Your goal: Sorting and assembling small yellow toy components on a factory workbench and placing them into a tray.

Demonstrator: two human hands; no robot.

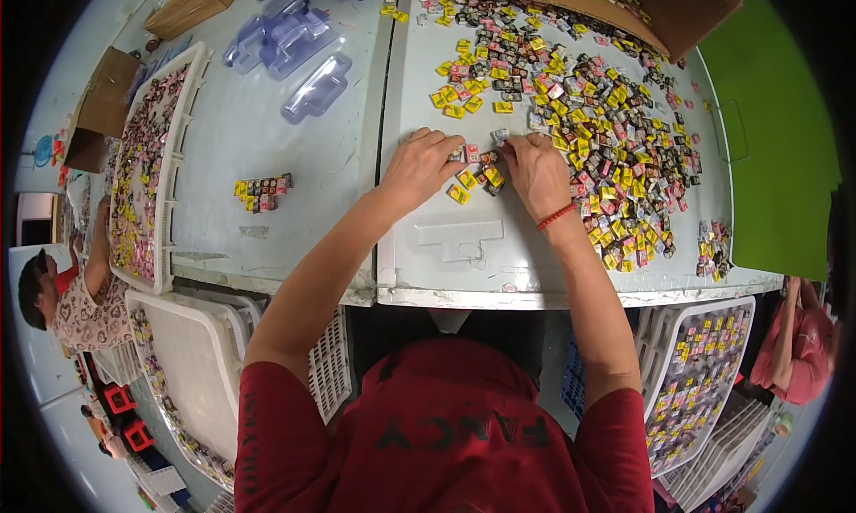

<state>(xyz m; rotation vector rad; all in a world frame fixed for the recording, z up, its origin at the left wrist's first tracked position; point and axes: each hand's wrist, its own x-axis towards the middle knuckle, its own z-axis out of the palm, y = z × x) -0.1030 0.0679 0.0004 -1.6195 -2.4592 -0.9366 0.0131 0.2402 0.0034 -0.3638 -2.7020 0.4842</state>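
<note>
My left hand (417,167) is closed, its fingertips pinching at a small box-shaped piece beside a pink one (472,153). Across from it, my right hand (539,176) is also closed, with thumb and forefinger at a small grey piece (500,136). Between and just below the hands lie several yellow, black and pink pieces, among them a yellow-topped one (458,194). Nearer to me, a clear shaped plastic tray (459,236) lies flat on the table. My fingers partly hide what they grip.
A large loose pile of small pieces (606,129) spreads over the table's right half, under a cardboard box (687,18). Left are a grouped block of pieces (262,193), clear trays (316,89) and a white crate (174,156). Co-workers sit left (89,312) and right (794,352).
</note>
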